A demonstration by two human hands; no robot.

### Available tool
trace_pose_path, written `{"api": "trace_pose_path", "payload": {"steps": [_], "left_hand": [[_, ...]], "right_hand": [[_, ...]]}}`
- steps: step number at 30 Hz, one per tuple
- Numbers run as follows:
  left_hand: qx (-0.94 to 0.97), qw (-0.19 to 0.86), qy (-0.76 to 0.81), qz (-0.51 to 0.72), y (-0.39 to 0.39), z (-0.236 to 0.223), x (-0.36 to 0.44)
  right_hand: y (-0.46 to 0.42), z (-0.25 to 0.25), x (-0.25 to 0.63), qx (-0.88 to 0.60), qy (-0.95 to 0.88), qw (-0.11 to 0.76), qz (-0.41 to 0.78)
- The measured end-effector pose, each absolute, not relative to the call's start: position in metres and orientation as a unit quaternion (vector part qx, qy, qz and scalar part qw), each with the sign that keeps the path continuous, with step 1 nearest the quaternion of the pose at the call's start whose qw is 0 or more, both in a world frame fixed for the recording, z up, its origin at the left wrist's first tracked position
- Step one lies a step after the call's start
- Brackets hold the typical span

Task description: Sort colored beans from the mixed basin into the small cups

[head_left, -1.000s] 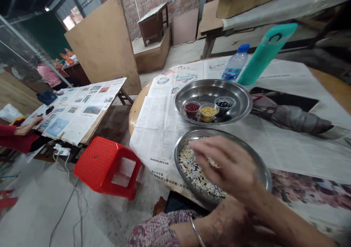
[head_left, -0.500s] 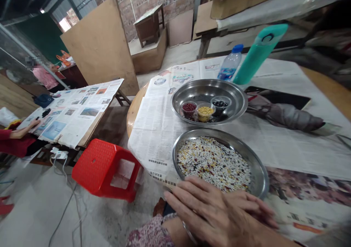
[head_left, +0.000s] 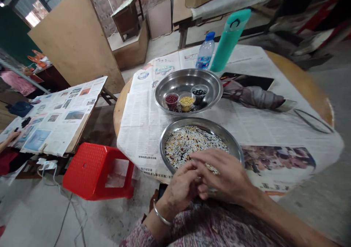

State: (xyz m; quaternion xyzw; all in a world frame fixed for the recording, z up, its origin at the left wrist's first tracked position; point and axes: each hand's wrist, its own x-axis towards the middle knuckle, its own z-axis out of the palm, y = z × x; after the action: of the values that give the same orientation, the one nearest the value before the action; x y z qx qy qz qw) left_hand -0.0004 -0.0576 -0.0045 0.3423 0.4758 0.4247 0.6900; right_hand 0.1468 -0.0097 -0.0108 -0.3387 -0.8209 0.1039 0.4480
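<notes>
A steel plate point(head_left: 165, 144) full of mixed white, yellow, red and dark beans stands on the newspaper in front of me. My right hand point(head_left: 225, 175) hovers over its near rim with the fingers curled, and a few beans show between them. My left hand point(head_left: 179, 190), with a bangle on the wrist, is bent inward, its fingertips pinched against the right palm. Behind, a second steel plate point(head_left: 214, 80) holds three small cups: red beans point(head_left: 171, 100), yellow beans point(head_left: 187, 101) and black beans point(head_left: 199, 92).
A water bottle point(head_left: 205, 51) and a teal flask point(head_left: 229, 38) stand at the round table's far side, and a folded grey umbrella point(head_left: 255, 97) lies to the right. A red stool point(head_left: 95, 170) stands left of the table. Another person's hand point(head_left: 8, 136) rests on the neighbouring newspaper-covered table point(head_left: 55, 119).
My hands lay flat on each other at the plate's near edge; now both are curled together over its rim. The view has swung to the right and down.
</notes>
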Motion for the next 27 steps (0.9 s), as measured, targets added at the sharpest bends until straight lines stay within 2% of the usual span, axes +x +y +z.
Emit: {"api": "trace_pose_path", "payload": {"steps": [1, 3, 6, 8, 11, 14, 19, 27], "left_hand": [[0.332, 0.709, 0.47, 0.407, -0.054, -0.002, -0.006], [0.379, 0.664, 0.509, 0.396, -0.046, 0.001, -0.015], [0.582, 0.448, 0.571, 0.367, -0.026, -0.004, -0.024], [0.699, 0.295, 0.559, 0.335, -0.007, -0.011, -0.026], [0.775, 0.177, 0.537, 0.281, 0.022, -0.022, -0.022], [0.806, 0.136, 0.526, 0.235, 0.044, -0.031, -0.017], [0.821, 0.129, 0.525, 0.184, 0.06, -0.039, -0.013], [0.827, 0.139, 0.515, 0.178, 0.064, -0.04, -0.013]], "right_hand": [[-0.004, -0.018, 0.154, -0.383, -0.796, 0.459, 0.094], [0.002, -0.036, 0.167, -0.442, -0.773, 0.448, 0.075], [0.0, -0.06, 0.176, -0.479, -0.778, 0.402, 0.055], [-0.004, -0.069, 0.175, -0.488, -0.786, 0.379, 0.042], [-0.008, -0.073, 0.171, -0.497, -0.787, 0.365, 0.019], [-0.008, -0.071, 0.168, -0.501, -0.786, 0.364, 0.011], [-0.008, -0.068, 0.168, -0.505, -0.78, 0.37, 0.006], [-0.008, -0.067, 0.168, -0.507, -0.774, 0.379, 0.002]]}}
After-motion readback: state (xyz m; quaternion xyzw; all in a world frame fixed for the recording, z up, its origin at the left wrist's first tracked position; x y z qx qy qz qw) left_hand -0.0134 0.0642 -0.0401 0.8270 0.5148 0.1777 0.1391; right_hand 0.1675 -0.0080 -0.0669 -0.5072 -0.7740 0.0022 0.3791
